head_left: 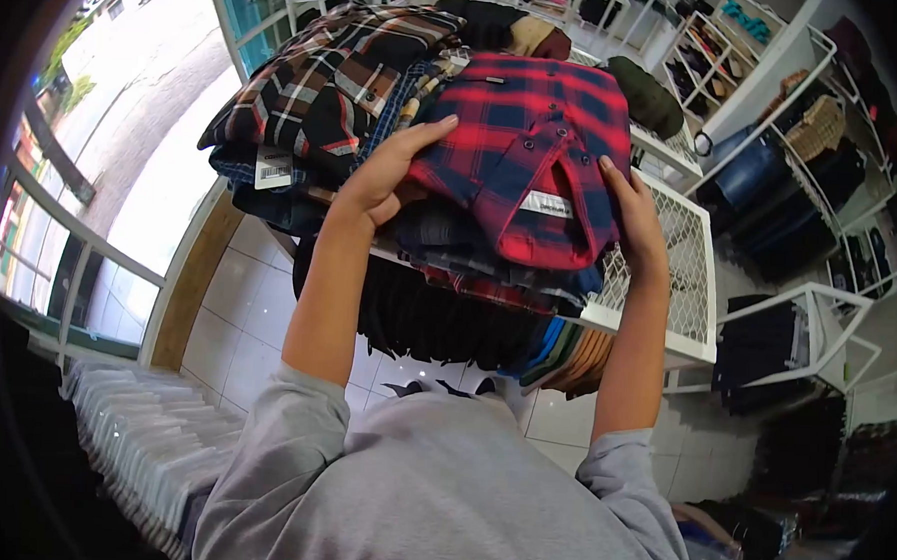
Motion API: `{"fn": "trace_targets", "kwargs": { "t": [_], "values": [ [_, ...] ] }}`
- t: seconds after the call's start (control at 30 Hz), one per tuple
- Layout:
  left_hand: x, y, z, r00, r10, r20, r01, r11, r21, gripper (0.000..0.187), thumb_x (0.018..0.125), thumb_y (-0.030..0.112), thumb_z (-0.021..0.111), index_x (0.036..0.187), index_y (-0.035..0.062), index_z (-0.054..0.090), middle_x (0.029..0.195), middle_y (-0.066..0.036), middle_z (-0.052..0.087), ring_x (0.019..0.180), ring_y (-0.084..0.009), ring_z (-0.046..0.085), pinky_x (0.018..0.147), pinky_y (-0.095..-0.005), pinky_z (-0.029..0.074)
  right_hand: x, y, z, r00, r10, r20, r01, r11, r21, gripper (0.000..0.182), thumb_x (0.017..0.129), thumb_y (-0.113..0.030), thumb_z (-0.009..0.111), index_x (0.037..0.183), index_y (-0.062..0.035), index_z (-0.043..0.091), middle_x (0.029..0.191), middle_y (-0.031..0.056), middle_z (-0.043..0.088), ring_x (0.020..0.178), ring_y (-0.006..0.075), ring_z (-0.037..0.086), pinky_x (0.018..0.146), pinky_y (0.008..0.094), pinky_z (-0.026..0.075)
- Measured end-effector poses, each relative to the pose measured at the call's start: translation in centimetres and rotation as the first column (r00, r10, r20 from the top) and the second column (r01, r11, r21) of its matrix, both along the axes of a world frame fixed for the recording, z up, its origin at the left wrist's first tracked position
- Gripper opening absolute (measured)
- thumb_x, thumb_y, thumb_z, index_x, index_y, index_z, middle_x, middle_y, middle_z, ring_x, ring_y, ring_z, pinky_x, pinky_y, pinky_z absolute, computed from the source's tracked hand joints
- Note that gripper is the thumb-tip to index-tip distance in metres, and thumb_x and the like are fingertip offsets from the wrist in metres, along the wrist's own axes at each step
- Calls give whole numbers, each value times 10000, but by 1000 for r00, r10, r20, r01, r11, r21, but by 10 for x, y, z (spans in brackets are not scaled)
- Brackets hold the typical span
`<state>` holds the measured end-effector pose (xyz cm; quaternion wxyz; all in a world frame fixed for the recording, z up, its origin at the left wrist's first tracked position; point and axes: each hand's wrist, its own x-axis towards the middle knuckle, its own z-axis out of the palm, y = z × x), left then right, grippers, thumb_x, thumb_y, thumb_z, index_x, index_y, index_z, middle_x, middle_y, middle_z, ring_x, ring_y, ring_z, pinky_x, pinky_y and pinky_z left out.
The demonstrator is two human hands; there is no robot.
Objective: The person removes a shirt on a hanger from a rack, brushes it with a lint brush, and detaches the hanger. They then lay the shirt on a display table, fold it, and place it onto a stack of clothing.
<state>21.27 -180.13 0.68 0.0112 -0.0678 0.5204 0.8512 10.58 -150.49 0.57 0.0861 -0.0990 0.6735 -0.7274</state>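
Note:
A folded red and navy plaid shirt (536,114) lies on top of a pile of folded shirts, its collar and white neck label towards me. My left hand (388,177) grips its left side, thumb on top and fingers curled partly beneath. On the opposite side, my right hand (633,218) presses along the edge with the thumb on the cloth; its other fingers are mostly hidden. Beside my left hand sits another pile, topped by a black, brown and white plaid shirt (327,75). A white price tag (273,168) hangs from that pile.
The piles rest on a white mesh-topped table (675,240), with dark and coloured garments (565,355) hanging beneath. Glass doors (81,224) stand at the left. Clothes in clear plastic (151,447) are at lower left. A white rack (817,316) with dark clothes stands right.

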Motion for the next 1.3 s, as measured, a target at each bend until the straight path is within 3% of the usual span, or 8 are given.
{"fn": "trace_targets", "kwargs": {
  "t": [0.2, 0.67, 0.77, 0.8, 0.87, 1.07, 1.2, 1.3],
  "values": [
    [-21, 1, 15, 951, -39, -308, 0, 992, -125, 465, 920, 153, 757, 1329, 20, 580, 1228, -88, 681, 1126, -168, 653, 982, -313, 515, 2, -1, 17, 937, -62, -343, 53, 998, -36, 454, 927, -259, 770, 1233, 36, 608, 1094, 99, 714, 904, 141, 683, 827, 265, 541],
    [-5, 2, -14, 945, -4, -326, -59, 981, -184, 692, 943, 138, 737, 1501, -38, 367, 1288, -161, 633, 1123, -165, 639, 888, -287, 547, 50, 5, -14, 989, -94, -112, 109, 985, 134, 579, 998, -411, 663, 1355, 26, 531, 1115, 102, 692, 982, 139, 638, 886, 284, 506],
    [3, 7, -16, 876, 158, -456, -457, 574, -679, 627, 959, 129, 702, 1501, 9, 410, 1256, -203, 636, 1171, -216, 633, 956, -334, 519, 47, 12, -11, 977, -108, -184, 171, 912, 373, 620, 992, -425, 653, 1375, 42, 517, 1180, 167, 675, 1063, 232, 653, 945, 347, 502],
    [12, 12, -8, 805, 131, -579, -590, 289, -754, 606, 946, 259, 669, 1468, 25, 470, 1360, -262, 569, 1273, -416, 546, 1074, -452, 438, 44, 15, -8, 973, -114, -200, 181, 914, 363, 620, 992, -425, 653, 1375, 42, 517, 1180, 167, 675, 1063, 232, 653, 945, 347, 502],
    [19, 21, 21, 757, 39, -653, -653, 85, -752, 533, 943, 252, 658, 1405, 20, 530, 1375, -226, 559, 1279, -420, 528, 1064, -466, 443, 37, 21, -3, 697, -81, -712, 642, 513, 570, 648, 980, -438, 641, 1395, 42, 511, 1253, 249, 631, 1158, 369, 628, 996, 423, 482],
    [-139, 36, 79, 859, -97, -502, -511, -131, -849, 401, 1000, 339, 446, 1174, 54, 668, 1119, -262, 675, 1071, -428, 655, 927, -527, 515, -70, -59, 82, 359, 122, -925, 726, 586, 359, 332, 947, -320, 635, 1048, -12, 706, 1078, 237, 673, 1022, 442, 633, 902, 509, 513],
    [-220, 41, 6, 982, -36, -186, -189, -105, -976, 531, 997, 423, 399, 1411, 135, 566, 1485, -221, 503, 1386, -443, 438, 1155, -648, 258, -126, -95, 36, 655, 269, -707, 614, 356, 704, 377, 974, -366, 510, 1105, -75, 711, 1177, 221, 676, 1082, 426, 645, 940, 528, 515],
    [-195, 53, -36, 964, 77, -255, -260, 68, -963, 584, 1031, 463, 336, 1531, 184, 449, 1608, -236, 329, 1484, -447, 297, 1209, -608, 187, -120, -100, -34, 857, -39, -513, 472, 457, 754, 628, 1019, -535, 349, 1557, -218, 416, 1651, 173, 278, 1510, 436, 245, 1227, 565, 184]
  ]
}}
